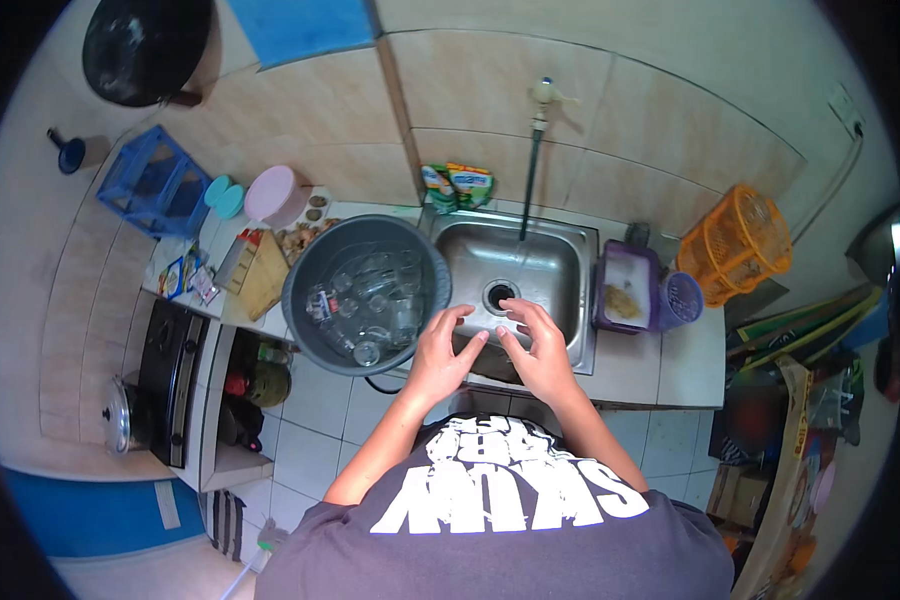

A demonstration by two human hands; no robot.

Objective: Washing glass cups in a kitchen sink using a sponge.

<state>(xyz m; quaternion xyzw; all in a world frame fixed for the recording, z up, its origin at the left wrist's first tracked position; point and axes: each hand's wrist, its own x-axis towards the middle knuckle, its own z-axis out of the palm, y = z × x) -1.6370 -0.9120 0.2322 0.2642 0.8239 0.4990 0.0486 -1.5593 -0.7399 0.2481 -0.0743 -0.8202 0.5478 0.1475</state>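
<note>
Both my hands are raised over the near edge of a stainless steel sink (562,262), palms facing each other. My left hand (444,356) has its fingers apart and holds nothing; it is close to the right rim of a large grey basin (292,315). Several clear glasses (375,281) lie in that basin. My right hand (538,349) is also empty, its fingers curved and spread from the thumb. The sink's drain (499,294) lies just beyond my fingertips. A dark hose hangs from the wall tap (543,97) over the sink.
Right of the sink stand a purple tub (627,324) with a yellowish scrubber, a purple cup (679,298) and an orange plastic basket (731,244). Left of the basin are a wooden board (265,277), a pink bowl (271,195) and a blue rack (154,180). Detergent pouches (461,186) stand behind.
</note>
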